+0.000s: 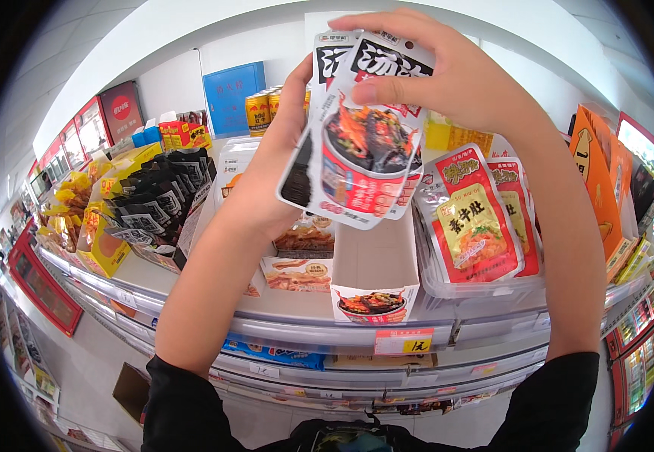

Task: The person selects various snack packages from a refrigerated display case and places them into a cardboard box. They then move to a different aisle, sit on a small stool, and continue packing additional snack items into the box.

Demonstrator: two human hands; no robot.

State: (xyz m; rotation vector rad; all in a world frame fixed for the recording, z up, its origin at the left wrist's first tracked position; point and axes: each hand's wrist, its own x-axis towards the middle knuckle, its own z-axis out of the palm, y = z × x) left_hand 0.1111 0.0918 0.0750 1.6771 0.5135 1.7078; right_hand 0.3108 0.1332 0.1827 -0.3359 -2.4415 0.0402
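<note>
Several flat snack packets, white with a picture of a filled bowl, are held up in front of me. My right hand grips them from the top right, its thumb lying across the front packet. At their left side my left hand holds the edges, mostly behind the stack. Below the packets stands an open cardboard display box with a matching bowl picture on its front. Its visible inside is bare; the packets hide its far end.
Left of that box is a display box of brown snacks. A clear plastic tub of red pouches stands at its right. Farther left are black packets. Price tags line the shelf edge. Gold cans stand behind.
</note>
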